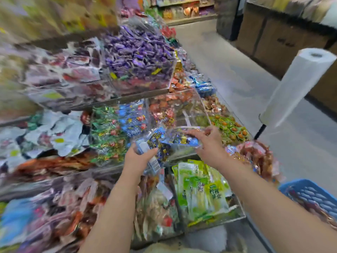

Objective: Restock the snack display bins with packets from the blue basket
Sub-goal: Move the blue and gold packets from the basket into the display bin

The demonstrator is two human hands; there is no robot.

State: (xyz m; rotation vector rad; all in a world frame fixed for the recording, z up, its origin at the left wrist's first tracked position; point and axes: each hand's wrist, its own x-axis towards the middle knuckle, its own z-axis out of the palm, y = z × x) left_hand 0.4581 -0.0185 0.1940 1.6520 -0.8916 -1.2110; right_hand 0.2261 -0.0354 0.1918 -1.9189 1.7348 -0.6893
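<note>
**While left hand (138,157) and right hand (209,141) hold one clear bag (164,145), one blue basket (308,192) sits near right**

Head view: the left hand grips the bag's near, labelled end and the right hand's fingers curl over its far end. Blue-and-gold sweets fill the bag. It hangs before the middle of three tiers of display bins (193,105). Their packets are too many and too blurred to count. One white roll (299,84) stands at far right.

Both bare forearms reach forward from the lower edge of view, the right one slanting in from the right side. The left hand (139,157) grips the near end of a clear bag (164,148), thumb on top. The right hand (209,143), palm down, curls its fingers over the bag's far end.
</note>
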